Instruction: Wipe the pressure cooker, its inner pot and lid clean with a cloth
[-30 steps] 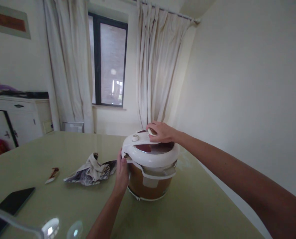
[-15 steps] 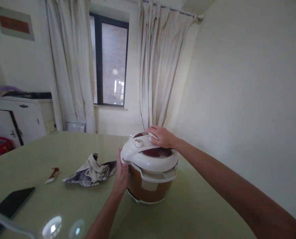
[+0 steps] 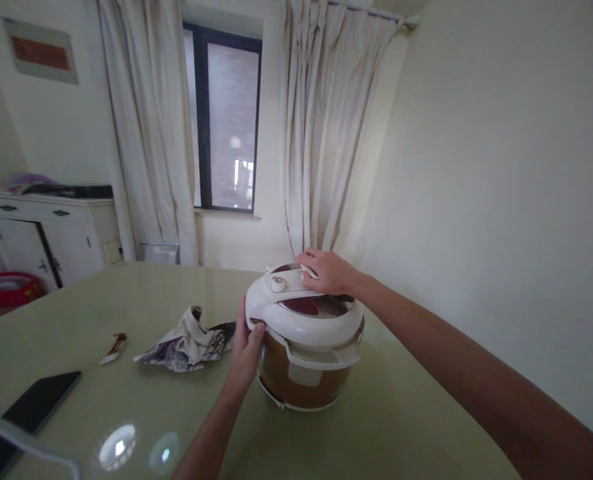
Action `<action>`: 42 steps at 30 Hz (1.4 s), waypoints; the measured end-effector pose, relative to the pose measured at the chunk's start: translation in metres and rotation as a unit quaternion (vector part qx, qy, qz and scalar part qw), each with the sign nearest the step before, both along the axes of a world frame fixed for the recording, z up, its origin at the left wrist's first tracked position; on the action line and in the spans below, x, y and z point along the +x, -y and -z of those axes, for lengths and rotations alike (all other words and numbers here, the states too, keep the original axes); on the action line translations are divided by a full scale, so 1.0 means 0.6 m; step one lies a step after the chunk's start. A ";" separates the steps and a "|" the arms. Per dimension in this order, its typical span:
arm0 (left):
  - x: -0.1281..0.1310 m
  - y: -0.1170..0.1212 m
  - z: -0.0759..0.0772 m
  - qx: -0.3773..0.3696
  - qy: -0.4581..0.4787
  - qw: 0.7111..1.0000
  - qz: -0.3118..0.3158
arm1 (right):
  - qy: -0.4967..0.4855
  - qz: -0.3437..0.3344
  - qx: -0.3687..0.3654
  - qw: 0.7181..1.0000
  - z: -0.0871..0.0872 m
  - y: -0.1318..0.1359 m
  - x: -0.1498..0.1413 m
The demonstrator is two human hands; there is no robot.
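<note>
An electric pressure cooker with a brown body stands upright on the table, a white lid seated on top. My right hand is closed over the lid's top handle, its fingers curled round a white piece of it. At the cooker's left side, my left hand grips the lid's edge with the thumb in front; its other fingers are partly hidden. A round white knob sits on the lid just left of my right hand.
Left of the cooker, a crumpled patterned cloth lies on the pale green table. Farther left are a small brown-and-white scrap and a dark flat device. A blurred grey cable crosses the lower left corner.
The view has shifted slightly, so the scene sits a little farther right. My left thumb has moved up onto the lid's edge. My right hand keeps its hold on the handle.
</note>
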State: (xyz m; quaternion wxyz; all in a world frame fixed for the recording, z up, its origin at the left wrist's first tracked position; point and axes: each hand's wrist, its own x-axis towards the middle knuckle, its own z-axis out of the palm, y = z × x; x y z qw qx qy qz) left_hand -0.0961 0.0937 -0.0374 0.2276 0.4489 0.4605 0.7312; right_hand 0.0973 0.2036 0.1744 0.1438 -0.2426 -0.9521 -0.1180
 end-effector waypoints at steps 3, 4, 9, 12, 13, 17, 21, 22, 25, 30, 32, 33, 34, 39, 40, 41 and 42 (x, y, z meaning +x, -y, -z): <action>0.000 0.001 -0.004 0.006 0.007 1.000 0.005 | -0.042 -0.017 -0.036 0.998 0.009 -0.003 0.002; 0.000 0.002 -0.005 0.009 0.009 1.000 0.004 | -0.063 -0.026 -0.054 0.996 0.013 -0.005 0.003; -0.005 0.002 -0.006 0.027 0.018 0.999 0.018 | -0.109 -0.090 -0.115 0.983 0.025 -0.016 0.010; -0.006 0.005 -0.009 0.043 0.007 0.999 0.027 | -0.103 -0.113 -0.126 0.980 0.021 -0.023 0.013; -0.005 0.006 -0.011 0.049 0.001 0.998 0.025 | -0.097 -0.119 -0.125 0.980 0.019 -0.025 0.013; -0.004 0.010 -0.017 0.057 0.002 0.998 0.026 | -0.083 -0.131 -0.121 0.980 0.013 -0.032 0.014; -0.005 0.015 -0.023 0.026 0.020 0.999 0.034 | -0.094 -0.122 -0.109 0.982 0.011 -0.030 0.011; -0.005 0.017 -0.025 0.021 0.020 0.999 0.034 | -0.099 -0.110 -0.104 0.983 0.011 -0.028 0.009; -0.002 0.022 -0.034 0.024 0.026 0.999 0.037 | -0.115 -0.053 -0.085 0.988 0.011 -0.016 0.004; 0.002 0.022 -0.035 0.034 0.016 0.999 0.023 | -0.095 0.008 -0.046 0.994 0.011 0.006 0.008; 0.001 0.019 -0.030 0.034 0.000 0.999 0.017 | -0.094 0.021 -0.038 0.995 0.015 0.011 0.012; 0.000 0.018 -0.027 0.035 -0.008 0.999 0.012 | -0.098 0.026 -0.036 0.994 0.018 0.013 0.013; -0.001 0.017 -0.025 0.037 -0.015 0.999 0.006 | -0.106 0.031 -0.036 0.993 0.022 0.013 0.014; -0.006 0.013 -0.029 0.037 -0.021 0.999 0.005 | -0.143 -0.004 -0.068 0.987 0.040 0.001 0.021; -0.007 0.013 -0.032 0.036 -0.024 0.999 0.006 | -0.147 -0.024 -0.077 0.986 0.042 -0.003 0.023; -0.008 0.012 -0.035 0.036 -0.027 0.999 0.006 | -0.152 -0.042 -0.086 0.984 0.043 -0.007 0.025; -0.008 0.010 -0.038 0.037 -0.029 0.999 0.005 | -0.158 -0.054 -0.091 0.982 0.045 -0.009 0.027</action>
